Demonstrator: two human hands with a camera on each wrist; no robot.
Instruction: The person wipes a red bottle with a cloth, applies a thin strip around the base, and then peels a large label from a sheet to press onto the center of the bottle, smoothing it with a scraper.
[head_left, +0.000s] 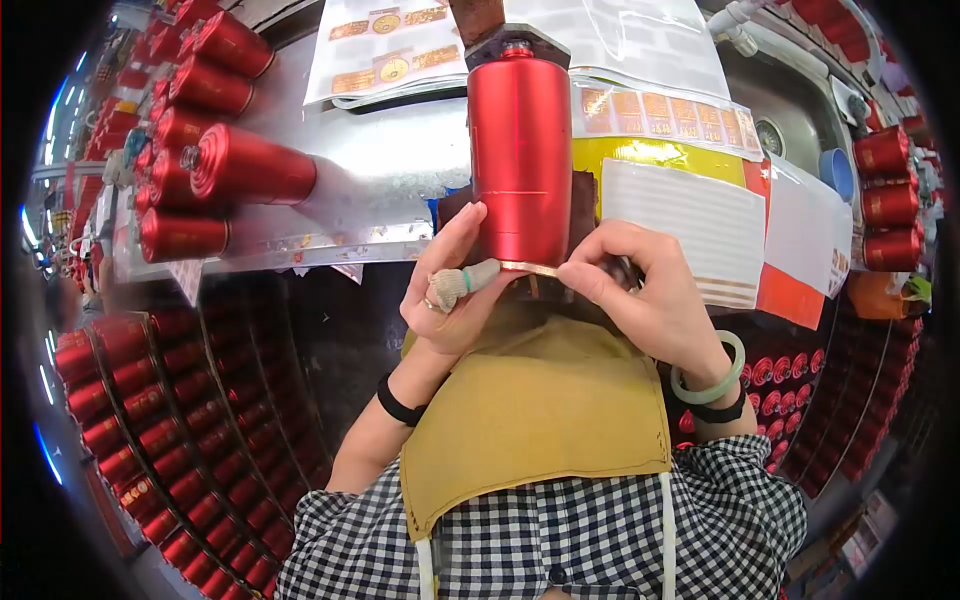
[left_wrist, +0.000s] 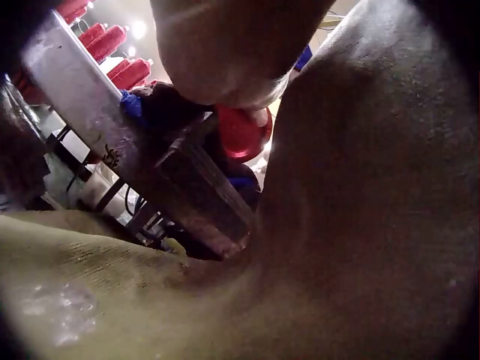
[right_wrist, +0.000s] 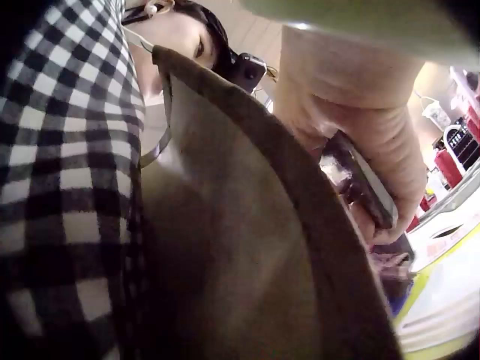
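A red cylinder [head_left: 520,150] sits at the metal bench [head_left: 400,170] edge. The left hand [head_left: 450,290] curls its fingers around the cylinder's base, and the right hand [head_left: 650,295] pinches a gold band [head_left: 530,268] there. Uneven finger pressure could set the band crooked.

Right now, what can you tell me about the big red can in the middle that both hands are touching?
The red can is a tall, shiny, metal-looking cylinder with a rounded shoulder and small neck at its far end, caught in a dark bracket. A thin gold band runs along its near rim. The left hand holds its side and rim; the right hand pinches the band.
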